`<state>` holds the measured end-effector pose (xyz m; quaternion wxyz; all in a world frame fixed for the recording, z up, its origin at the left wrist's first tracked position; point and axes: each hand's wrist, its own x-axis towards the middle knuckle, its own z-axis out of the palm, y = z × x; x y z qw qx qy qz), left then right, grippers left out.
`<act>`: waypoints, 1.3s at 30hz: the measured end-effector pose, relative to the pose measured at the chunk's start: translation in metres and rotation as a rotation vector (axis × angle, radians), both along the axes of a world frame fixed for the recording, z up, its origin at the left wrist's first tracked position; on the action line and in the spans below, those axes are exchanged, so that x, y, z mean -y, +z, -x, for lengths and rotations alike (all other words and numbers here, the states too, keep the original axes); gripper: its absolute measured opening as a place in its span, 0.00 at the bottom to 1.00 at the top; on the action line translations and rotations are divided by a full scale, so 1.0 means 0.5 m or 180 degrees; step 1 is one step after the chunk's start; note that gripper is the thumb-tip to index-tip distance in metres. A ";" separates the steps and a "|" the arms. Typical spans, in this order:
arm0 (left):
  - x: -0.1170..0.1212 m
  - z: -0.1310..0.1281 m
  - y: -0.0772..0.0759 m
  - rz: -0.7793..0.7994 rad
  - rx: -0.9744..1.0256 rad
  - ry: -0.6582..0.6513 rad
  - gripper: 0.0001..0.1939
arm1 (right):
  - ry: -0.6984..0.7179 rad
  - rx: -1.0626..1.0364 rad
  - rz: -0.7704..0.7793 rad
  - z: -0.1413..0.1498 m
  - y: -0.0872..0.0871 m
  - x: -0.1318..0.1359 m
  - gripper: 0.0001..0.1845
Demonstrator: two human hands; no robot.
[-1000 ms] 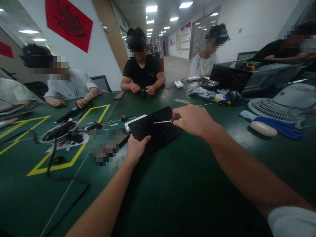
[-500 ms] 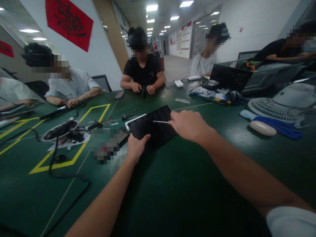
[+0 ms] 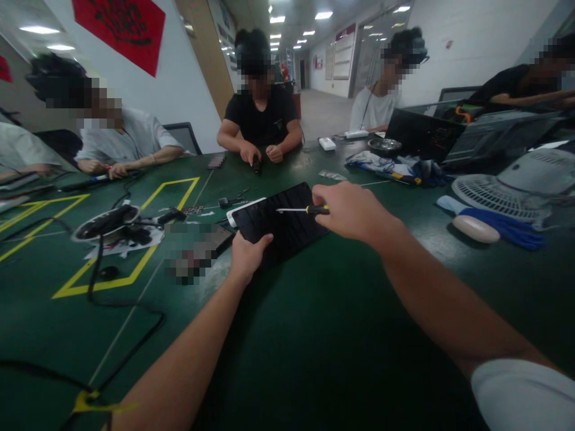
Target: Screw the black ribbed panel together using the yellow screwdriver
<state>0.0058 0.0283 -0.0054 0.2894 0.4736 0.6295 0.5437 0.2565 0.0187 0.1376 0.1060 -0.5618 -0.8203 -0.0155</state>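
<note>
My left hand [image 3: 247, 254] grips the near-left corner of a flat black tablet-like panel [image 3: 291, 230], thumb on its dark, glossy face. A screwdriver [image 3: 294, 210] with a thin metal shaft and a yellow-and-black handle is held in my right hand [image 3: 348, 212], fingers closed round the handle. Its shaft points left across the panel; whether the tip touches the surface I cannot tell. Behind the panel's left end a white-edged object [image 3: 233, 216] shows in part. Just left of my left hand lies a blurred-out flat item [image 3: 197, 251].
Left on the green table [image 3: 314, 335] are a dish of black parts [image 3: 108, 221], a black cable [image 3: 130, 306] and yellow tape [image 3: 96, 290]. To the right lie a white oval object [image 3: 475, 229], blue gloves [image 3: 516, 230] and a fan [image 3: 503, 191]. Several people sit around.
My right hand has shifted slightly along the screwdriver, and more of its yellow-and-black handle shows. The left hand keeps its hold on the panel. The whole view has tilted a little.
</note>
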 end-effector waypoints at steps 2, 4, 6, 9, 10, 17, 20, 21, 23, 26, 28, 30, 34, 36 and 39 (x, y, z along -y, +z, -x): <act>0.001 -0.002 0.002 -0.0018 0.0048 0.0004 0.24 | -0.0023 -0.0030 -0.0144 -0.015 0.009 0.002 0.13; 0.001 -0.003 0.003 -0.0050 0.0075 0.0019 0.25 | -0.0029 -0.0024 -0.0243 -0.027 0.016 0.003 0.15; 0.000 -0.003 0.001 -0.0061 0.0087 0.0010 0.25 | -0.0037 -0.0010 -0.0256 -0.035 0.018 0.001 0.17; -0.002 0.001 -0.004 -0.0044 0.0107 -0.0007 0.25 | -0.0066 0.0013 -0.0216 -0.034 0.013 -0.005 0.17; -0.002 0.002 -0.006 -0.0050 0.0112 -0.0008 0.25 | -0.0080 0.0020 -0.0219 -0.032 0.011 -0.007 0.16; -0.001 0.000 -0.003 -0.0021 0.0129 -0.0038 0.24 | -0.0113 -0.0004 -0.0147 -0.017 0.004 -0.008 0.14; 0.000 -0.001 0.000 -0.0035 0.0067 0.0002 0.24 | -0.0111 -0.0009 -0.0144 -0.015 0.001 -0.011 0.14; 0.000 0.000 0.000 -0.0053 0.0050 0.0002 0.24 | -0.0112 -0.0018 -0.0164 -0.014 0.000 -0.012 0.14; -0.001 0.002 -0.002 -0.0067 0.0054 -0.0037 0.24 | -0.0102 -0.0036 -0.0191 -0.012 -0.003 -0.015 0.14; -0.004 0.006 -0.008 -0.0047 0.0051 -0.0063 0.24 | -0.0076 -0.0015 -0.0140 -0.009 -0.006 -0.017 0.13; -0.005 0.008 -0.012 -0.0076 0.0039 -0.0061 0.25 | -0.0075 0.0015 -0.0111 -0.007 -0.008 -0.017 0.13; -0.006 0.009 -0.014 -0.0139 0.0076 -0.0082 0.26 | -0.0090 0.0022 -0.0139 -0.006 -0.010 -0.018 0.13; -0.005 0.008 -0.012 -0.0133 0.0072 -0.0090 0.25 | -0.0102 -0.0005 -0.0136 -0.005 -0.010 -0.020 0.12; -0.003 0.007 -0.008 -0.0089 0.0029 -0.0095 0.25 | -0.0098 -0.0029 -0.0090 -0.006 -0.010 -0.020 0.12; 0.000 0.004 -0.002 -0.0115 0.0043 -0.0114 0.24 | -0.0091 -0.0033 -0.0094 -0.006 -0.011 -0.021 0.13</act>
